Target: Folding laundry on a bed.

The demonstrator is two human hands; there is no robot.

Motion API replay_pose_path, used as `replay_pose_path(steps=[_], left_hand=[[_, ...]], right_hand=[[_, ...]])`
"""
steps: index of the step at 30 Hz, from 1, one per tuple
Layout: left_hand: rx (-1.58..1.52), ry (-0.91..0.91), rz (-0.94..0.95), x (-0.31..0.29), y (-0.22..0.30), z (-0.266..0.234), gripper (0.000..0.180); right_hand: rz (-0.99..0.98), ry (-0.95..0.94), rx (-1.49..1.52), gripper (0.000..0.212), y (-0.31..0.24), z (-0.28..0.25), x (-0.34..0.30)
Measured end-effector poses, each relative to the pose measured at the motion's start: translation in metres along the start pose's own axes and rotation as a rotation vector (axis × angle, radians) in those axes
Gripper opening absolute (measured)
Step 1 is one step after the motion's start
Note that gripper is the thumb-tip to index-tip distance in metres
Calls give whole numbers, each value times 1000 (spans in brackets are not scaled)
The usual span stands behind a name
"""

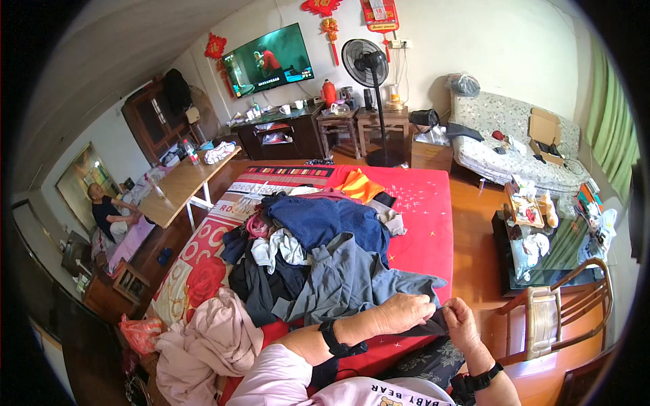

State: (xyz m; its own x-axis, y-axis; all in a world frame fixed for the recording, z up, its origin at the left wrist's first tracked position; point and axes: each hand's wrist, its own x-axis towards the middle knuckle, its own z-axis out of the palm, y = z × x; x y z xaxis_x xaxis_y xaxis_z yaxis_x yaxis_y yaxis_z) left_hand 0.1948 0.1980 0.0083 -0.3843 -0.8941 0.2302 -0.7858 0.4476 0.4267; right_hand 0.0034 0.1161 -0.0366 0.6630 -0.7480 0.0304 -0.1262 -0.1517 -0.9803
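Note:
My left hand [399, 312] and my right hand [462, 323] both pinch the near edge of a grey-blue garment [352, 277] that lies spread over the red bed cover [426, 223]. Each wrist carries a black band. Behind the garment sits a heap of clothes: a dark blue piece [325, 220], white cloth [277, 247], dark items [261, 284] and an orange piece [359, 184]. A pale pink garment [206, 342] lies bunched at my lower left.
A person [108, 213] sits at far left by a wooden table [183, 183]. A standing fan [371, 68], wall television [269, 59] and dark cabinet [284, 132] stand at the back. Sofa [508, 149], glass coffee table [562, 250] and wooden chair [562, 311] are on the right.

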Motion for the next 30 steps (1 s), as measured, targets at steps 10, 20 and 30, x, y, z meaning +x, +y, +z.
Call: replay_pose_path(steps=[10, 20, 30], left_hand=[[-656, 386, -456, 4, -8, 33, 60], [-1193, 288, -359, 2, -13, 22, 38], [-1277, 316, -482, -8, -37, 25, 22]], right_hand=[[-90, -65, 279, 7, -29, 13, 16], [-178, 41, 283, 8, -33, 10, 23], [-124, -22, 301, 9, -43, 9, 22]])
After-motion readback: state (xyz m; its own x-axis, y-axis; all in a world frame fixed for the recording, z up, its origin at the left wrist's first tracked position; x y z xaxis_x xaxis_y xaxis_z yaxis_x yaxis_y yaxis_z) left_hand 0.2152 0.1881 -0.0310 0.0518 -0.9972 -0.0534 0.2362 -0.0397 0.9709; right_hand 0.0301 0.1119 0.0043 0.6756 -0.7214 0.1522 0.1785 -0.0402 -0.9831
